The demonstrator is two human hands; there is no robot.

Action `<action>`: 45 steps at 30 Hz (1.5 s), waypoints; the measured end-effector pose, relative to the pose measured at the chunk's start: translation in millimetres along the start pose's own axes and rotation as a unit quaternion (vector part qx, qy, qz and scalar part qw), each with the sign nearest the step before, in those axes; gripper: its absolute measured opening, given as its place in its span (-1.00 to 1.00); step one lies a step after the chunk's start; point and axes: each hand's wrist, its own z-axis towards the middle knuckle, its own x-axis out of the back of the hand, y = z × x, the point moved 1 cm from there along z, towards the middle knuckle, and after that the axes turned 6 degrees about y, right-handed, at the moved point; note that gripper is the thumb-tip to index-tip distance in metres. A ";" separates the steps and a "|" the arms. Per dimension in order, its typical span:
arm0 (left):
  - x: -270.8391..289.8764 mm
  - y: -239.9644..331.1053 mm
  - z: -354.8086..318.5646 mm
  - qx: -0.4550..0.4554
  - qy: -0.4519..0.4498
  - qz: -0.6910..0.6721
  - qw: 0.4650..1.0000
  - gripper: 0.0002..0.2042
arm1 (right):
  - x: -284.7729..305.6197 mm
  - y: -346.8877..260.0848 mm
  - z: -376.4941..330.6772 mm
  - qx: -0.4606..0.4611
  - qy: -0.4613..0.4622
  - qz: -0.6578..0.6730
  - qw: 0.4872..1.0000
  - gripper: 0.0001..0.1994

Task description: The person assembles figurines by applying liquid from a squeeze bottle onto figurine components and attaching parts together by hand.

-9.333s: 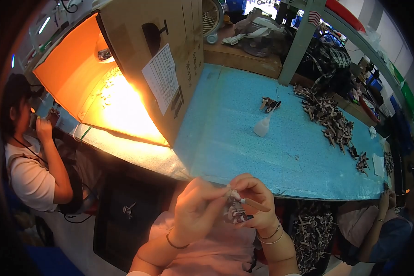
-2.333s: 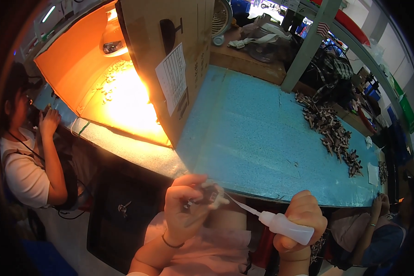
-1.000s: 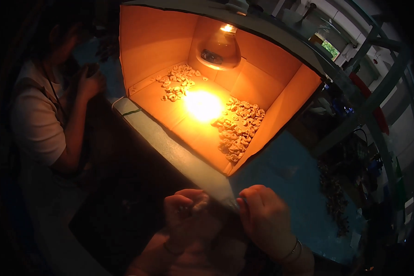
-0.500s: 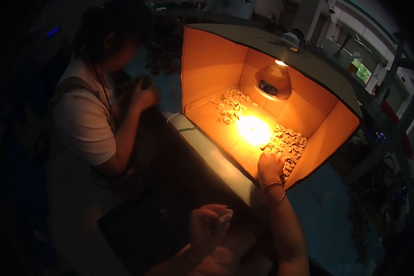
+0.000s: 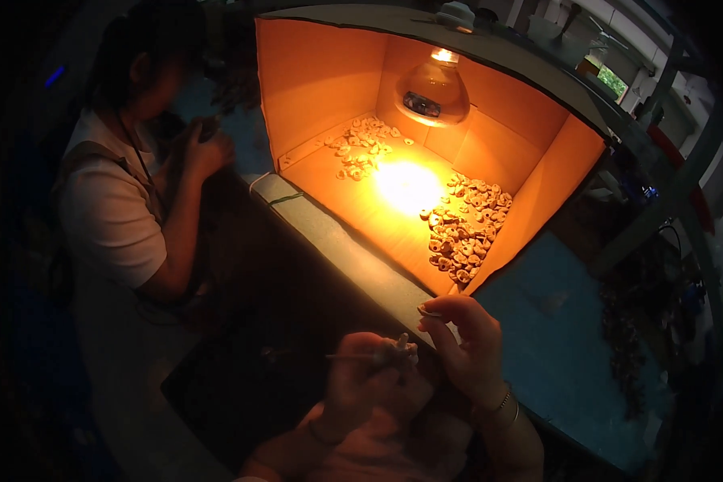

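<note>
My left hand (image 5: 358, 368) is closed around a small pale lumpy piece (image 5: 404, 349) that sticks out past the fingertips. A thin rod (image 5: 340, 356) juts from the left side of this hand; its other end is hidden. Just right of it, in front of the box, my right hand (image 5: 472, 345) pinches a small curled piece (image 5: 429, 311) between thumb and fingers. Beyond lies a pile of small curled, ring-like pieces (image 5: 464, 241) inside the open-fronted cardboard box (image 5: 321, 80), glowing orange under a heat lamp (image 5: 432, 90). What the pieces are made of cannot be told.
More ring-like pieces (image 5: 361, 138) are scattered at the box's far left. A pale ledge (image 5: 353, 249) runs along its front. Another person (image 5: 128, 201) works at the left with both hands raised. A blue surface (image 5: 538, 321) spreads to the right.
My right hand has come out of the box, back toward my left hand, with a small piece pinched in it. The view has shifted, so the box sits farther left and higher.
</note>
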 end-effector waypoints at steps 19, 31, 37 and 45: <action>-77.2 -52.9 -36.1 0.185 -0.148 0.068 0.969 -0.47 | 120.3 -6.8 -84.5 0.116 0.047 -0.034 0.992 -0.72; -92.9 -63.5 -31.1 0.107 -0.177 0.124 0.971 -0.58 | 139.0 -6.2 -93.7 0.074 0.098 -0.068 0.990 -0.74; -97.1 -73.3 -21.3 -0.082 -0.159 0.241 0.954 -0.59 | 129.0 -19.2 -104.3 0.100 0.154 -0.155 0.971 -0.71; -93.1 -72.4 -21.3 -0.176 -0.166 0.334 0.911 -0.56 | 119.8 -16.9 -104.4 0.099 0.174 -0.199 0.959 -0.73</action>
